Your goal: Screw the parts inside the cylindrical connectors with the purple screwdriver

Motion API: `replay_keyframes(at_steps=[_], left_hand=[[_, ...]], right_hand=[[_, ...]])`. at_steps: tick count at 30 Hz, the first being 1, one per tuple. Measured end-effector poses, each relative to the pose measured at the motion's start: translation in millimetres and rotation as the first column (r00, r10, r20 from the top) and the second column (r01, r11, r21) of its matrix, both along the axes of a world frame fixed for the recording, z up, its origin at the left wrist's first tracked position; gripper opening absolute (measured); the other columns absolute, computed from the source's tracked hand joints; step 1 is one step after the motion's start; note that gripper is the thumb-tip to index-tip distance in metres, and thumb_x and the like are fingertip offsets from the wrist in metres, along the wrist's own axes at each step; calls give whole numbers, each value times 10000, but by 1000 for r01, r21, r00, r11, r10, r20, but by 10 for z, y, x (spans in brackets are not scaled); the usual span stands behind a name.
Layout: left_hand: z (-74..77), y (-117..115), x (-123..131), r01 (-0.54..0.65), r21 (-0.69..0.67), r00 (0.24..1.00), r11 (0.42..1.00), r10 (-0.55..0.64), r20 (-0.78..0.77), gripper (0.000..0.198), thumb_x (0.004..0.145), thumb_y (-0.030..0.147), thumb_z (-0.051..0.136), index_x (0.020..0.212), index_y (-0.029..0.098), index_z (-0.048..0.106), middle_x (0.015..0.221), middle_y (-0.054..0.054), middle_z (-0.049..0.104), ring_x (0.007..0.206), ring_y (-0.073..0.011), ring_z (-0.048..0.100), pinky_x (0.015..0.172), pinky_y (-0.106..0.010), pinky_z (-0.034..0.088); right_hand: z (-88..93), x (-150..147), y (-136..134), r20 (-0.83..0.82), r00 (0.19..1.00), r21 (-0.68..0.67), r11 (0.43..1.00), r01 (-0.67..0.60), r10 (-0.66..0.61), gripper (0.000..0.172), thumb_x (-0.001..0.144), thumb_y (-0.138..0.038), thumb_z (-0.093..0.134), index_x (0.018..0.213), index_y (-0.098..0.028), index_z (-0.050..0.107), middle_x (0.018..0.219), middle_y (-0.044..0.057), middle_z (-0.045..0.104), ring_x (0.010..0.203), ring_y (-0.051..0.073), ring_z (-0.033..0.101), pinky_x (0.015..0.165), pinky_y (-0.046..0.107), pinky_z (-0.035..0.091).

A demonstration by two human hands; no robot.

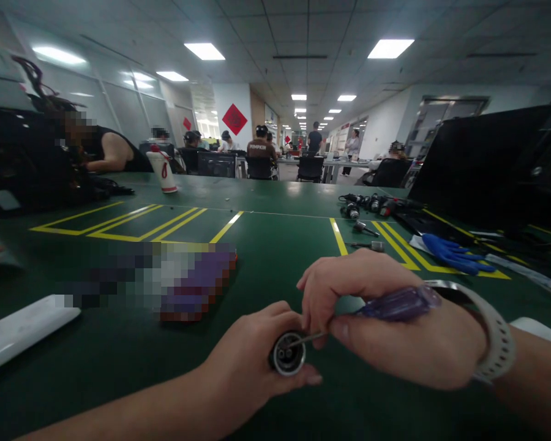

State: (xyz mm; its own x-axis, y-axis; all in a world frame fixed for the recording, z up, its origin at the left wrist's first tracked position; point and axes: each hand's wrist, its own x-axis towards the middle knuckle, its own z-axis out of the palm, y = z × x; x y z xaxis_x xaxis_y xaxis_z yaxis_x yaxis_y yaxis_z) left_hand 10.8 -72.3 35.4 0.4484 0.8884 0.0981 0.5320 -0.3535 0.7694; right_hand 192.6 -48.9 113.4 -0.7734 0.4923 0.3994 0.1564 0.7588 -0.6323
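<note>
My left hand is wrapped round a small black cylinder with a silver ring at its open end, held just above the green table. My right hand grips a screwdriver with a clear purple handle. Its thin metal shaft points left into the open end of the cylinder. A white watch band sits on my right wrist.
A white flat object lies at the near left. A blue glove and several small black parts and tools lie at the right, beside a large black case. A white bottle stands far left. People sit at the far tables.
</note>
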Motion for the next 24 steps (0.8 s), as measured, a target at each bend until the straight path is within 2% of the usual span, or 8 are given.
replay_keyframes(at_steps=[3,6,8,10,12,14,17,24], left_hand=[[-68,-32,-46,-126,-73,992,989,127,14,233,668,280,683,863,175,609,790,-9,640,701,-170,585,612,-264,450],[-81,-39,-63,-197,-131,978,972,204,43,170,663,213,655,818,162,609,751,-9,637,675,-166,576,591,-263,441],[-77,-40,-66,-177,-196,968,964,206,140,234,626,164,663,855,169,617,815,-20,648,739,-183,591,634,-276,453],[-67,-49,-70,-107,-331,931,937,211,299,367,590,109,657,946,183,613,915,-35,652,819,-202,605,692,-296,467],[-45,-69,-79,-36,-501,857,865,284,430,442,575,77,636,1000,196,611,977,-43,651,826,-202,618,713,-312,475],[-13,-89,-96,0,-582,784,813,362,505,452,558,63,628,988,203,634,996,-39,662,832,-196,625,753,-316,467],[31,-100,-128,17,-591,743,807,385,548,439,551,56,632,958,216,669,981,-30,687,925,-203,610,816,-307,437],[25,-103,-159,30,-570,739,821,366,566,446,581,77,652,994,243,675,1038,-28,688,1018,-222,583,886,-340,409]], right_hand=[[-45,-6,-83,-60,997,12,999,41,-40,151,700,-52,441,646,-161,531,672,12,629,703,138,600,666,256,481],[-186,23,-158,-115,992,50,997,51,-45,154,711,-54,421,681,-173,515,727,31,639,711,146,606,655,267,492],[-298,55,-199,-140,988,113,991,73,-57,170,715,-44,420,720,-183,518,755,39,641,741,154,607,681,281,496],[-393,81,-223,-137,989,159,984,82,-60,197,718,-33,423,783,-187,527,758,38,632,754,158,603,707,294,493],[-456,88,-227,-104,994,175,983,59,-42,218,711,-30,428,826,-184,529,755,39,620,755,163,596,719,306,487],[-488,78,-214,-78,996,175,983,46,-32,225,703,-27,424,837,-175,529,759,48,618,762,169,591,726,318,481],[-505,54,-186,-83,996,168,985,48,-35,228,705,-20,410,843,-158,526,782,68,628,781,174,592,719,318,475],[-562,17,-175,-39,999,201,979,42,-35,180,696,-33,421,796,-145,519,745,72,613,752,171,579,707,316,457]])
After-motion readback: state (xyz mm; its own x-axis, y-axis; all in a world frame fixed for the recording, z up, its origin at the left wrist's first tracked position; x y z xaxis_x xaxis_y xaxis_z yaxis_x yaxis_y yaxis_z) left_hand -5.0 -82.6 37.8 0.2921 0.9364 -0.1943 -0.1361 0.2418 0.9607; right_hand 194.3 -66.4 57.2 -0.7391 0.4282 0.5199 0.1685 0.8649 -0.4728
